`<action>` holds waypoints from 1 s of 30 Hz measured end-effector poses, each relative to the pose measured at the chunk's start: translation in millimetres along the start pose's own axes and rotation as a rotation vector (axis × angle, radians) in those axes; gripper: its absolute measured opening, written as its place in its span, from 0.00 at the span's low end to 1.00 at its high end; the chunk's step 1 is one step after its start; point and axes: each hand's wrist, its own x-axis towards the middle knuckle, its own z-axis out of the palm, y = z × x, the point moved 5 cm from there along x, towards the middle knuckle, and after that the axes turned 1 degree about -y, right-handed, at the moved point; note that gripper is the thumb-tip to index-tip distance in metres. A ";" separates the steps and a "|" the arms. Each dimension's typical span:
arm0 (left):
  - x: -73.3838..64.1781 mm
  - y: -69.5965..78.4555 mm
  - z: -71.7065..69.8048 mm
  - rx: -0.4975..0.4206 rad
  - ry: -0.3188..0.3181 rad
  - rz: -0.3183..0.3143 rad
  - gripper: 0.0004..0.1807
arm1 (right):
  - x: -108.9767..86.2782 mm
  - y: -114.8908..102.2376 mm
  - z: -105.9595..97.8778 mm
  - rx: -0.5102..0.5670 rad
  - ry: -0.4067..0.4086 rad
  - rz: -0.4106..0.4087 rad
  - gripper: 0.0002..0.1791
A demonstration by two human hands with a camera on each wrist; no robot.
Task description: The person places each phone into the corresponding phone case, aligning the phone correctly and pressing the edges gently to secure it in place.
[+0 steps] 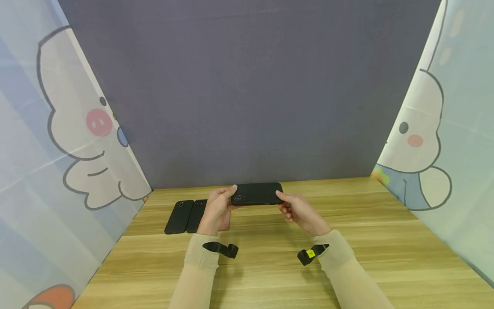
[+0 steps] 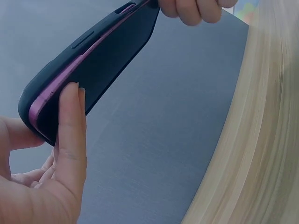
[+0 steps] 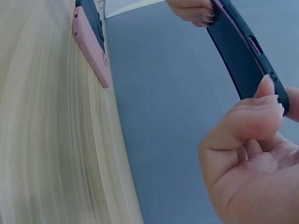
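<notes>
Both hands hold a phone in a black case (image 1: 258,194) lengthwise above the table, its camera end at the left and its back toward the head camera. My left hand (image 1: 217,208) pinches the camera end, thumb on the back and fingers underneath. At the opposite end my right hand (image 1: 302,211) pinches a corner between thumb and curled fingers. In the left wrist view a purple phone edge (image 2: 46,95) shows along the inside of the case rim, beside a dark screen. Part of that edge also appears through a side cutout in the right wrist view.
Left of the hands, two black-cased phones, one at the far left (image 1: 179,217) and one beside it (image 1: 196,216), lie on the wooden table (image 1: 262,274). A pink phone or case (image 3: 89,46) lies next to them, partly behind my left hand. A grey panel (image 1: 251,94) stands behind.
</notes>
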 end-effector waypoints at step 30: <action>-1.5 1.3 2.0 0.060 -0.048 -0.032 0.22 | -0.8 -6.3 -4.5 -0.002 -0.022 -0.101 0.25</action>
